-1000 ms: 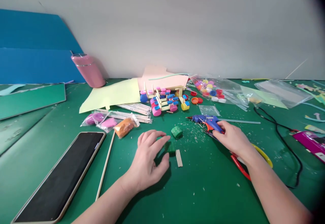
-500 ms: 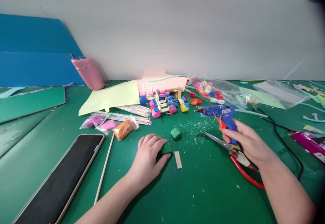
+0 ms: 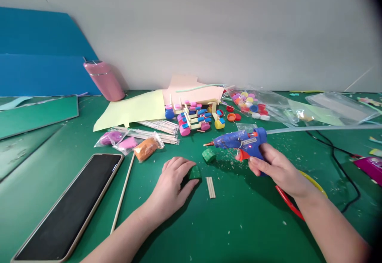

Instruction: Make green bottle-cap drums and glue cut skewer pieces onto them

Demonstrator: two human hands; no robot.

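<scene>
My right hand [image 3: 274, 165] is closed around the handle of a blue hot glue gun [image 3: 238, 140], whose nozzle points left above the table. Between the thumb and fingers of my left hand [image 3: 176, 183] is a small green piece [image 3: 195, 172], partly hidden by them and resting on the table. A second green piece [image 3: 209, 155], short and round, lies apart, just under the glue gun's nozzle. Right of my left hand, short wooden sticks [image 3: 210, 187] lie side by side. Scissors with red and yellow handles [image 3: 289, 202] are mostly hidden under my right hand and forearm.
A phone [image 3: 68, 207] and a long wooden stick [image 3: 123, 193] lie at left. Behind are bagged clay [image 3: 147, 149], small stick-and-cap assemblies [image 3: 193, 117], and a plastic bag of coloured caps [image 3: 250, 104]. A pink tumbler [image 3: 105, 80] leans by the wall. A black cord [image 3: 336, 159] runs at right.
My right hand has lifted the glue gun and brought it left, off the scissors, with its nozzle now near the second green piece. My left hand stays almost still on its green piece.
</scene>
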